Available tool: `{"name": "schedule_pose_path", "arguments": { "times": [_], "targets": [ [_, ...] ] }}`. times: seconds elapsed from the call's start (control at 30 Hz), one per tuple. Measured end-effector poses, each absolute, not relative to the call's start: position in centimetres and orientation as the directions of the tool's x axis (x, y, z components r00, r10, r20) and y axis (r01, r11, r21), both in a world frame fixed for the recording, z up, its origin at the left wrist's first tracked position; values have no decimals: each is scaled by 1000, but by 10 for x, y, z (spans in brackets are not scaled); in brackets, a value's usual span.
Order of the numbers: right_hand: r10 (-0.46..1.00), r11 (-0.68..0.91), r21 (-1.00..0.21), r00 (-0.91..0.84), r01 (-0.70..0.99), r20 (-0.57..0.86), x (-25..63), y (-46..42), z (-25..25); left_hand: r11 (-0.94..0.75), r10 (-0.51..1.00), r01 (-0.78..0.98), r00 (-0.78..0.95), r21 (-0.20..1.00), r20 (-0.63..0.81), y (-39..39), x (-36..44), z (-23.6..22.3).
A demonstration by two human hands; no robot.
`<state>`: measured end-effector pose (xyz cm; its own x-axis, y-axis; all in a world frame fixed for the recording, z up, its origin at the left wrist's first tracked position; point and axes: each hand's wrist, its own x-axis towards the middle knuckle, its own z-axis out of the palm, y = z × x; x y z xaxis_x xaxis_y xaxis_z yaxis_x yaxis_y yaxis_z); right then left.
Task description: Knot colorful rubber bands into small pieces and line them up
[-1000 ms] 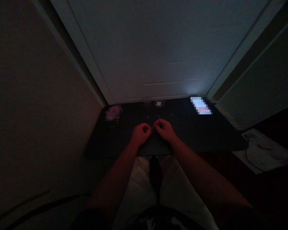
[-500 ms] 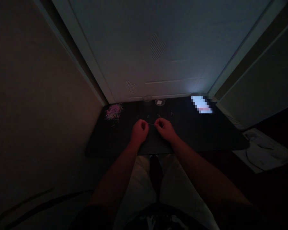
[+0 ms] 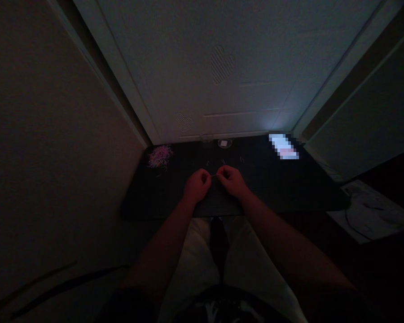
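Note:
A thin pale strand [image 3: 214, 175] spans the small gap between my two hands, low over the dark table [image 3: 272, 188]. Its exact kind is too dim to tell. My left hand [image 3: 198, 185] is closed, thumb and fingers pinching one end. My right hand [image 3: 233, 180] pinches the other end, with curled fingers. Just beyond them lie several tiny thin pieces, among them a pale one [image 3: 208, 163], one near my right fingertips [image 3: 222, 162] and another further right [image 3: 241, 159]. A tangled pile of pink and whitish thin strands [image 3: 160, 157] sits at the table's left.
At the back edge stand a clear round container [image 3: 207, 140] and a small clear dish [image 3: 225, 143] with a white square in it. A bright, blurred-out screen [image 3: 284, 147] lies back right. A white panel with heart patterns [image 3: 222, 65] rises behind the table.
My left hand has shifted slightly right, so the gap between the hands is narrower and less of the strand shows. My right hand has barely moved.

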<state>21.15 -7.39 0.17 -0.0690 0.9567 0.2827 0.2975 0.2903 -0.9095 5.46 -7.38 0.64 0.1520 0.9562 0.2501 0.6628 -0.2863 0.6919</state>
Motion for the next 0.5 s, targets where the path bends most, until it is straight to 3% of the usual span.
{"name": "schedule_pose_path", "arguments": {
  "times": [0.27, 0.5],
  "targets": [
    [962, 265, -894, -41, 362, 268, 212, -72, 1, -318, 947, 565, 225, 761, 228, -77, 53, 10],
    [957, 291, -900, -89, 324, 277, 211, -74, 2, -297, 955, 573, 179, 764, 237, -76, 54, 8]
  ]
}}
